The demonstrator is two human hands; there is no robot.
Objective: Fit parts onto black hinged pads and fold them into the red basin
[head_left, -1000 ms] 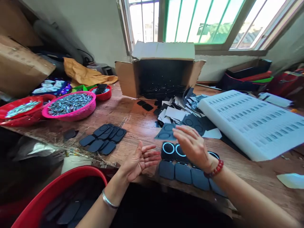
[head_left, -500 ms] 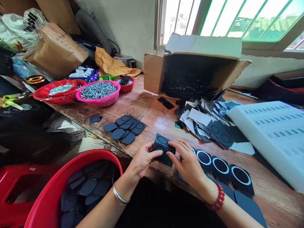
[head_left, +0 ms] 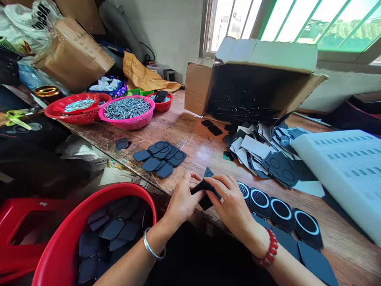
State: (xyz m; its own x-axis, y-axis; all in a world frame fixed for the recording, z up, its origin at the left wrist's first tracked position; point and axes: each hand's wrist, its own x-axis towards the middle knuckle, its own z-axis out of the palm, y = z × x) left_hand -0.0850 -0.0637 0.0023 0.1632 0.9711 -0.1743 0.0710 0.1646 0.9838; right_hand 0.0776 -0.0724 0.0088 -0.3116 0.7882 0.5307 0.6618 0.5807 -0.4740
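In the background a white bag [head_left: 33, 16] bore black letters [head_left: 42, 15], hardly legible; left hand [head_left: 183, 200] and right hand [head_left: 233, 198] pinched a bent dark sheet [head_left: 201, 186].

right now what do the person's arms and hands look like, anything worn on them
No gloves or sleeves show. The left hand has a slim silver-coloured bangle at its wrist; the right hand has a bracelet of shiny red beads.

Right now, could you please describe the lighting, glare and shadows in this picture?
In the head view, the green-tinted barred window is partly washed out, pale glare marks the brown wooden tabletop, and the open brown cardboard box is dark inside.
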